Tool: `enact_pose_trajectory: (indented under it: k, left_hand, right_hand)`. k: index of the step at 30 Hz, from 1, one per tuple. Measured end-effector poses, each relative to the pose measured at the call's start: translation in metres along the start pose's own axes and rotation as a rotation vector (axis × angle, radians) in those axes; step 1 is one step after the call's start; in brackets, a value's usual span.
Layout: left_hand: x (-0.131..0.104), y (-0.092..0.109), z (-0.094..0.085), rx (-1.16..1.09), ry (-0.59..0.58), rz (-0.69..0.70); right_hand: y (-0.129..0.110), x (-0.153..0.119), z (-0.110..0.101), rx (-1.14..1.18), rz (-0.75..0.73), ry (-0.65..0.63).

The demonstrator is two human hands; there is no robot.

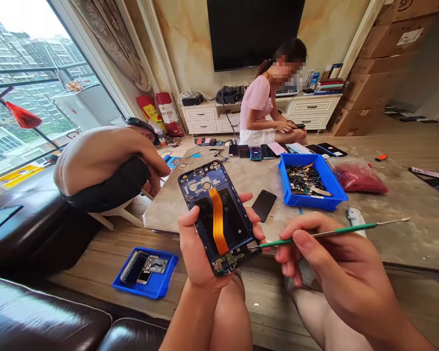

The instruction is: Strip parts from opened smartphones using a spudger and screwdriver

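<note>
An opened phone [237,214] with a dark blue frame rests in my left hand [201,251], whose thumb and fingers close round its edges. An orange ribbon cable [218,219] runs along its inside down to a small circuit board at the lower end. My right hand [329,258] pinches a thin green metal tool [342,230] between thumb and fingers. The tool's left tip touches the lower right corner of the phone, by a small silvery part; its other end points right.
On the table [398,239] are a blue bin [314,202] of small parts, a red bag [360,178], a black phone [264,204] and a row of phones. A blue tray [157,287] lies low at left. Two people [259,97] sit beyond the table and at left.
</note>
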State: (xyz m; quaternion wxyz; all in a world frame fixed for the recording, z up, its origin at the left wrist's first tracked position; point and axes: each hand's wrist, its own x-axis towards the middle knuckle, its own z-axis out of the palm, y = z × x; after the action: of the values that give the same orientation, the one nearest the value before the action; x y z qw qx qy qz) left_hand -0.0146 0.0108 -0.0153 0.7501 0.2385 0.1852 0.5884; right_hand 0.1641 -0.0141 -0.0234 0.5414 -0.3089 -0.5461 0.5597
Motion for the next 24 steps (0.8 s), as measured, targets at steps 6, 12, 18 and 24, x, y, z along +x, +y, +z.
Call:
enact_pose_trajectory:
  k: [6,12,18,24]
  left_hand:
    - [-0.001,0.001,-0.002,0.057,-0.03,-0.028]
    - [0.001,0.002,-0.002,0.075,0.003,-0.075]
    - [-0.002,0.001,-0.002,0.116,0.027,-0.145]
    - [-0.001,0.0,0.0,0.093,-0.003,-0.168]
  right_hand:
    - [0.001,-0.002,-0.004,-0.119,-0.017,-0.052]
    - [0.003,-0.005,-0.012,-0.434,-0.26,-0.147]
    - [-0.003,-0.003,-0.016,-0.538,-0.312,-0.217]
    - [0.005,-0.008,-0.012,-0.362,-0.241,-0.139]
